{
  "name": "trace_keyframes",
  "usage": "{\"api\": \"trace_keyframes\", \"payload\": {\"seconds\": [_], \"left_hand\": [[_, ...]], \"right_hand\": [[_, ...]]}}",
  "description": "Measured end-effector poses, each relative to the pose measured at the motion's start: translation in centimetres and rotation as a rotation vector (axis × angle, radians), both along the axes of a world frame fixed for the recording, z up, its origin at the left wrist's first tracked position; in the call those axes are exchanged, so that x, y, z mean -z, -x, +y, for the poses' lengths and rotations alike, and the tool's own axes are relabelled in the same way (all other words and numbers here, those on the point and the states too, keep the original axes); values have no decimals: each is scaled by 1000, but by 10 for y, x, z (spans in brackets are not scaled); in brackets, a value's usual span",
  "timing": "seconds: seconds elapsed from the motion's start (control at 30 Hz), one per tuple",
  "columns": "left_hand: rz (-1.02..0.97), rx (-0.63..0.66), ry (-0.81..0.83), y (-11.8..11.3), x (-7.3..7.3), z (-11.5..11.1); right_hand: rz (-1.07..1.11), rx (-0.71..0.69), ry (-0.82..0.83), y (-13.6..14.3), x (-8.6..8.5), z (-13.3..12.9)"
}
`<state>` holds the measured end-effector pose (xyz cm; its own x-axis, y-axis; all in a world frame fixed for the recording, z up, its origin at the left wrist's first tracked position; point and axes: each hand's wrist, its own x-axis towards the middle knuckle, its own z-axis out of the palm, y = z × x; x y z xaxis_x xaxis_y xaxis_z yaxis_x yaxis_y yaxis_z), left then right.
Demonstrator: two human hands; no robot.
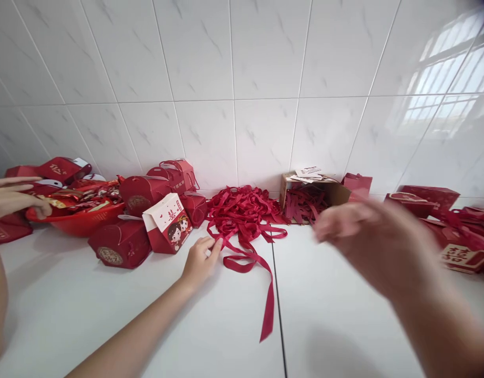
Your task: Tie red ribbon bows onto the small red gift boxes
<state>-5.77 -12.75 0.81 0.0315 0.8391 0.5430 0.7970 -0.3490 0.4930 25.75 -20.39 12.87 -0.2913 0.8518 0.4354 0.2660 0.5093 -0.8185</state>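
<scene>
My left hand (202,260) is closed at the near left edge of the pile of red ribbons (245,207), with a red ribbon (236,265) pinched between thumb and fingers. One ribbon end trails toward me over the white surface. My right hand (360,236) is raised at the right, blurred by motion; its fingers are smeared, and whether they hold anything cannot be made out. Behind it lies an open cardboard box (338,193) on its side, with dark red strips inside and white cards on top.
Red gift boxes (121,244) and a white-and-red box (168,223) stand left of the ribbons. Farther left, another person's hand (19,199) touches a red basket (84,220) of wrapped sweets. More red boxes (431,197) lie at the right. A tiled wall (265,52) rises behind.
</scene>
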Motion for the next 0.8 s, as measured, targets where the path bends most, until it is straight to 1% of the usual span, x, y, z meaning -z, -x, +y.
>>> {"api": "trace_keyframes", "payload": {"seconds": [0.03, 0.07, 0.1, 0.13, 0.17, 0.2, 0.27, 0.33, 0.43, 0.5, 0.57, 0.67, 0.77, 0.8], "left_hand": [[18, 48, -35, -8, -4, -8], [59, 125, -78, -16, -7, -16], [120, 214, -120, -22, -10, -24], [187, 302, -154, -27, -13, -31], [253, 383, -181, -30, -14, -36], [308, 443, -199, -33, -15, -40], [361, 503, -239, -36, -13, -44], [375, 518, -288, -38, -9, -44], [385, 532, -315, -40, -2, -43], [370, 527, -276, -40, 0, -42], [327, 492, -218, -39, 1, -40], [263, 445, -131, -35, 1, -37], [230, 426, -73, -29, 1, -30], [224, 415, -63, -26, 1, -27]], "right_hand": [[38, -103, 146, 20, 8, 4], [-40, -196, 298, 38, 19, 8], [-142, -228, 395, 53, 31, 12], [-187, -205, 448, 65, 44, 17], [-170, -171, 478, 75, 57, 21], [-102, -188, 501, 82, 68, 24], [124, -229, 598, 91, 84, 28], [413, -276, 708, 95, 89, 30], [765, -294, 877, 89, 80, 35], [892, -295, 988, 79, 68, 39], [991, -278, 1036, 67, 56, 43], [1135, -194, 979, 48, 37, 47], [1271, -51, 903, 25, 18, 50], [1327, 1, 852, 16, 11, 51]]}}
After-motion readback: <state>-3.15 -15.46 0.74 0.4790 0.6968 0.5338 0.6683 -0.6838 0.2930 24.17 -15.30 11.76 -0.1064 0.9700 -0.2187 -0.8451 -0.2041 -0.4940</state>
